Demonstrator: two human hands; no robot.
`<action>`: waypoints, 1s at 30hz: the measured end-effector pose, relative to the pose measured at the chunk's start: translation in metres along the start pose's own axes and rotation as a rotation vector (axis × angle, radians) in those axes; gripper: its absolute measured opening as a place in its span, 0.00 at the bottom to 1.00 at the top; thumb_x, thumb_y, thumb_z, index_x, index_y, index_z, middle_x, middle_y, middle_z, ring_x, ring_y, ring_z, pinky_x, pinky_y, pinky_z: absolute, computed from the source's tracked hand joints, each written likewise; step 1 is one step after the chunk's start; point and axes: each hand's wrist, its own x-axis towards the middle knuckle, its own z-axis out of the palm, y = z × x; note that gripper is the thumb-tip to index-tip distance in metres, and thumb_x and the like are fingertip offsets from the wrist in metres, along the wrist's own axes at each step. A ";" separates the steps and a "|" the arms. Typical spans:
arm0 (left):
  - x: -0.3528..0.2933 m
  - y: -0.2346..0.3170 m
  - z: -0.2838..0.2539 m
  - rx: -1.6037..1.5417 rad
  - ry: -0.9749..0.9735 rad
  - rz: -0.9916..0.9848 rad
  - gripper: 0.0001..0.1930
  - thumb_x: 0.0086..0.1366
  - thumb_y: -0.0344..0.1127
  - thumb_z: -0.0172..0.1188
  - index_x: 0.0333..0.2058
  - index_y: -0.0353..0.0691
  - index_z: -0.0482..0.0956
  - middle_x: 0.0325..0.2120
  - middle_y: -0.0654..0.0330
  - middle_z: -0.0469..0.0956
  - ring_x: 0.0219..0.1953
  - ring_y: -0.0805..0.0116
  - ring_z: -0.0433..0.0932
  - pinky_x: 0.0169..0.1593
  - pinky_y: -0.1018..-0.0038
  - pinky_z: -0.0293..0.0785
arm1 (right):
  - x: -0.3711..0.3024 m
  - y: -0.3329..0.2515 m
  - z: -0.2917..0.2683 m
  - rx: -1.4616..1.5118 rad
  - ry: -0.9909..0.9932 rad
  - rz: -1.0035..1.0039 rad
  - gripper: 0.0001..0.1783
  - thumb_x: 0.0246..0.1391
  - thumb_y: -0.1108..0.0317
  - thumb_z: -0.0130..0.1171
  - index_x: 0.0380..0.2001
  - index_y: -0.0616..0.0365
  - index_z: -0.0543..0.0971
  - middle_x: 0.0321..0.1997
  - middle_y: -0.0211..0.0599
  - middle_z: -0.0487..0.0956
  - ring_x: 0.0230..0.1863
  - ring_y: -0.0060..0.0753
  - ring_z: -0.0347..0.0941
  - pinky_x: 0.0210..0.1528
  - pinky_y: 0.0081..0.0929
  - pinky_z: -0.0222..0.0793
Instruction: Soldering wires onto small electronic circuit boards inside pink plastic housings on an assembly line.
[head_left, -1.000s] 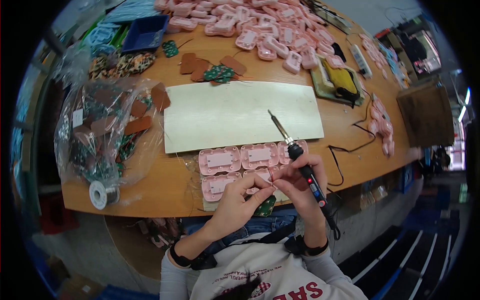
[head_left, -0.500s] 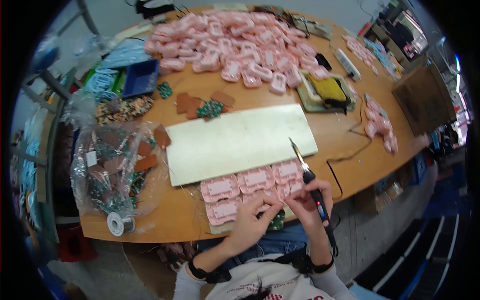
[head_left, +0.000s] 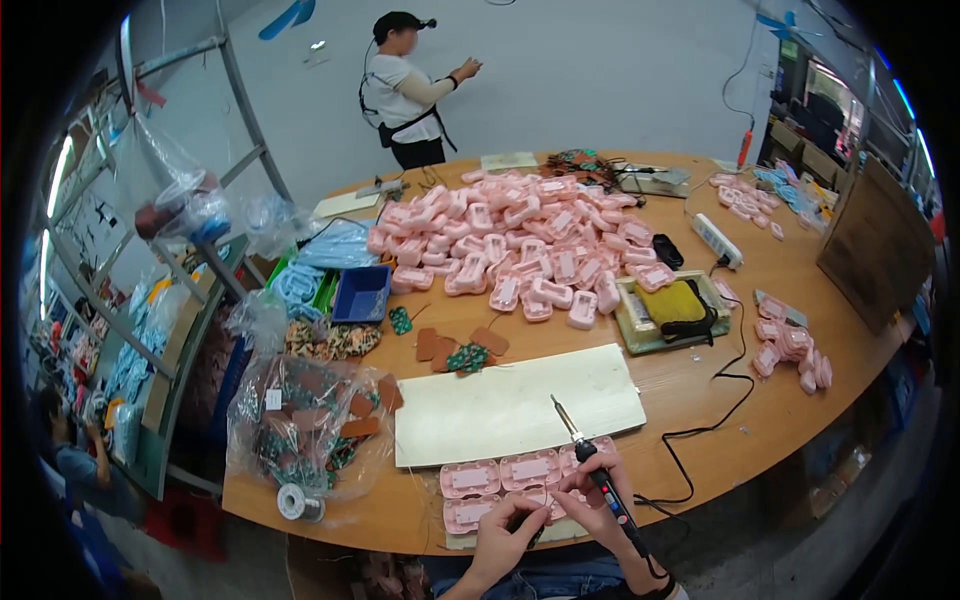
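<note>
Black soldering iron (head_left: 612, 502) stays in the curled right hand (head_left: 594, 517); left hand (head_left: 497, 543) pinched (contents unclear) at worktop (head_left: 380, 528)'s near edge: work unbroken.

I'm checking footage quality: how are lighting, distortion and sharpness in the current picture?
Head view throughout: fisheye curves the edge of the table and blackens the corners; strip lights glare near both side rims; the soldering iron reads fairly crisp; detail between the left hand and right hand is too small to tell.
</note>
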 end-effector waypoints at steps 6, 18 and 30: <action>-0.001 0.002 0.011 0.185 -0.075 0.064 0.05 0.55 0.26 0.59 0.30 0.31 0.78 0.26 0.60 0.78 0.28 0.78 0.74 0.33 0.83 0.68 | -0.014 -0.007 -0.006 0.053 0.088 0.037 0.21 0.41 0.84 0.60 0.37 0.58 0.63 0.27 0.33 0.70 0.31 0.22 0.74 0.31 0.16 0.70; -0.014 0.004 -0.006 -0.005 0.077 -0.016 0.05 0.55 0.24 0.58 0.31 0.31 0.77 0.26 0.61 0.77 0.28 0.78 0.73 0.32 0.85 0.67 | -0.029 -0.003 0.011 -0.088 0.087 0.022 0.22 0.40 0.83 0.61 0.36 0.58 0.63 0.30 0.33 0.67 0.31 0.23 0.73 0.33 0.18 0.69; 0.002 0.023 -0.004 0.112 0.108 0.056 0.04 0.53 0.22 0.58 0.30 0.29 0.78 0.22 0.64 0.71 0.21 0.79 0.65 0.23 0.84 0.58 | -0.011 0.013 0.016 -0.273 0.026 -0.070 0.24 0.39 0.87 0.59 0.35 0.57 0.59 0.30 0.40 0.69 0.33 0.26 0.71 0.36 0.20 0.69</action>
